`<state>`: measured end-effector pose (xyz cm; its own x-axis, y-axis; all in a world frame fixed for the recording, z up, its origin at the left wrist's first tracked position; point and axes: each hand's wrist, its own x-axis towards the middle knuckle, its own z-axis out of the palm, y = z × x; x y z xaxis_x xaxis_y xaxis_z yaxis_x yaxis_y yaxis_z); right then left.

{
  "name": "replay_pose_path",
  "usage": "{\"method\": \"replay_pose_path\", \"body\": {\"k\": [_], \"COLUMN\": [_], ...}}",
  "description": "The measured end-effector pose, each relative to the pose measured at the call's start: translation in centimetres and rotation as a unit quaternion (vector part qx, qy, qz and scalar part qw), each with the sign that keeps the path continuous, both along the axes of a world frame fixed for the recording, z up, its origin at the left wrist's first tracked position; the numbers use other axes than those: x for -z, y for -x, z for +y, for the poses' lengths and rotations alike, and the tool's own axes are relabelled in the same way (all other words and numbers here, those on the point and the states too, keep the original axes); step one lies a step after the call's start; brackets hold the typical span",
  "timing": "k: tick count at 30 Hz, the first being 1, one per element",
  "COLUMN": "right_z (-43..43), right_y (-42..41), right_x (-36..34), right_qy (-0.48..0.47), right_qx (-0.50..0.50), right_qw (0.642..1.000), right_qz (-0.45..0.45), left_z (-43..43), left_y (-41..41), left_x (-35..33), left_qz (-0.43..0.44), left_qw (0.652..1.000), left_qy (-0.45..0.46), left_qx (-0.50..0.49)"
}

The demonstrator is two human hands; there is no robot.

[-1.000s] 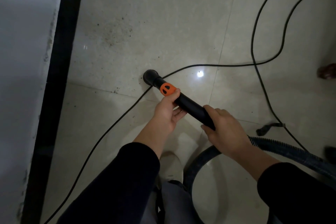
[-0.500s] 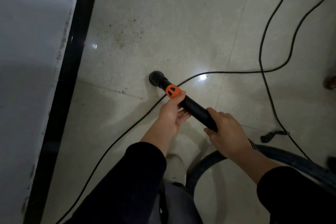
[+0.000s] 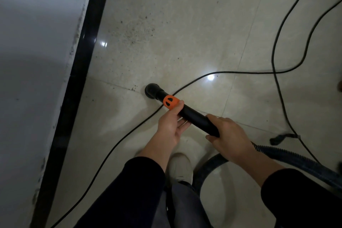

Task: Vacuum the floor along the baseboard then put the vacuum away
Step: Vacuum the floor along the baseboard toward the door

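I hold a black vacuum wand (image 3: 196, 116) with an orange collar (image 3: 171, 102) in both hands. Its round nozzle (image 3: 152, 89) is down on the beige tile floor, a short way right of the black baseboard (image 3: 81, 72). My left hand (image 3: 172, 126) cradles the wand from below, thumb against the orange collar. My right hand (image 3: 229, 135) grips the rear end where the ribbed hose (image 3: 288, 157) joins. A patch of dark grit (image 3: 137, 26) lies on the tile beyond the nozzle, near the baseboard.
A black power cord (image 3: 240, 72) runs across the floor under the wand and loops up at the right. The hose curls back beside my light shoe (image 3: 180, 166). A small dark strap (image 3: 281, 138) lies at the right. The grey wall (image 3: 33, 61) fills the left.
The view has shifted so wall and baseboard sit further right in frame. The nozzle has edged slightly closer to the baseboard. Both hands keep the same grip.
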<state>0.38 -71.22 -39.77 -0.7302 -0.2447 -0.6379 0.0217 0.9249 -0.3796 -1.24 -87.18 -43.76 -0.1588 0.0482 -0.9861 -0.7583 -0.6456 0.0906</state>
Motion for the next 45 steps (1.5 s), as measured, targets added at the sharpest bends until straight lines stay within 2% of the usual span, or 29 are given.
{"method": "replay_pose_path", "body": {"k": [7, 22, 38, 45], "right_z": [-1.0, 0.0, -3.5, -3.6], "right_y": [-0.8, -2.6, -4.1, -5.3], "right_x": [-0.1, -0.8, -1.1, -1.6], "right_qy": [-0.008, -0.024, -0.03, -0.037], "right_qx": [-0.031, -0.028, -0.139, -0.166], "right_qw": [0.999, 0.999, 0.989, 0.984], "right_qz": [-0.012, -0.018, -0.043, -0.056], "left_z": [-0.9, 0.3, -3.2, -2.9], "left_y": [-1.8, -3.9, -8.7, -10.9], "left_x": [0.0, -0.5, -0.9, -1.4], "left_qz": [0.0, -0.016, -0.049, -0.053], "left_qw": [1.0, 0.999, 0.991, 0.989], "left_qy": [0.003, -0.027, -0.019, -0.02], "left_qx": [-0.024, -0.038, -0.126, -0.134]}}
